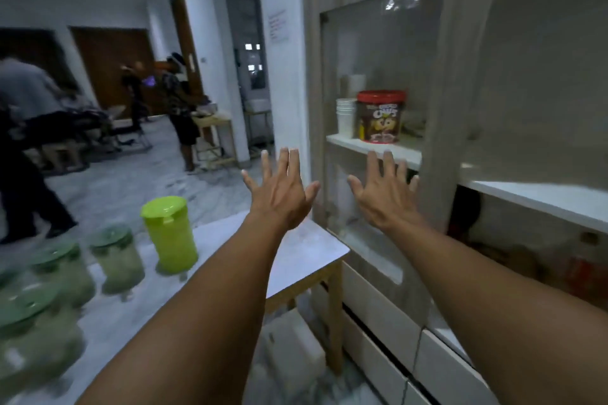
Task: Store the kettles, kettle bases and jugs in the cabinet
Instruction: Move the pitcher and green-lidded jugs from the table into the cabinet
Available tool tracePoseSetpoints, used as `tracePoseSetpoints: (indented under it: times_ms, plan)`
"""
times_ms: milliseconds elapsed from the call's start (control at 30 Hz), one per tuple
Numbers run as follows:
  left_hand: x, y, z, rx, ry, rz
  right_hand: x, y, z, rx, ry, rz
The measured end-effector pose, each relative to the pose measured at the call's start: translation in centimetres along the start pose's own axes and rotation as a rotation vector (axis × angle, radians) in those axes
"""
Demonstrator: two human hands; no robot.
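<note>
Both hands were raised, empty and spread, in front of the cabinet, with the jugs on the table to my left.

I had my left hand [283, 189] up with fingers fanned wide, holding nothing, above the far corner of the white table [306, 253]. My right hand [385, 197] was equally splayed and empty, held before the glass door [381, 52] of the cabinet [460, 76]; I could not tell whether it touched the glass. Behind that door, on a white shelf [371, 146], sat a red-lidded cereal tub [380, 117] just beside a stack of white cups [345, 117]. The lime green jug [169, 233] stood upright on the table, near a blurred row of darker green-lidded jugs [116, 260] running toward the lower left edge. Blurred people [179, 102] stood in the room beyond.
</note>
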State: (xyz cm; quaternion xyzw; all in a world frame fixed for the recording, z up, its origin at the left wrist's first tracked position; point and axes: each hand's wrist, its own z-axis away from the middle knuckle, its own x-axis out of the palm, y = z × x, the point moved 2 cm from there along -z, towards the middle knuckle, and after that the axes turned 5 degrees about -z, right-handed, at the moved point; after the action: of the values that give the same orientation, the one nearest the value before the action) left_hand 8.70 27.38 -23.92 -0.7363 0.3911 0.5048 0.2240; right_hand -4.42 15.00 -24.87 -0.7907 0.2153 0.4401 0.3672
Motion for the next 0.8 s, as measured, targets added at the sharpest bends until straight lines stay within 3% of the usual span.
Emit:
tracePoseSetpoints:
  times_ms: [233, 500, 633, 800]
  plan:
    - [0.5, -19.2, 8.7, -0.442, -0.06, -0.104, 11.2, -16.3, 2.8, -0.34, -0.251, -0.056]
    - [3.0, -34.0, 15.3, -0.796, -0.133, -0.15, 23.1, -30.1, 5.5, -0.607, -0.441, -0.116]
    - [6.6, -38.4, 14.2, -0.882, -0.088, -0.073, 29.0, -33.3, 4.3, -0.517, -0.493, -0.23]
    - [12.1, -40.9, 8.3, -1.044, 0.062, 0.325, 35.6, -34.1, -0.6, -0.139, -0.576, -0.501]
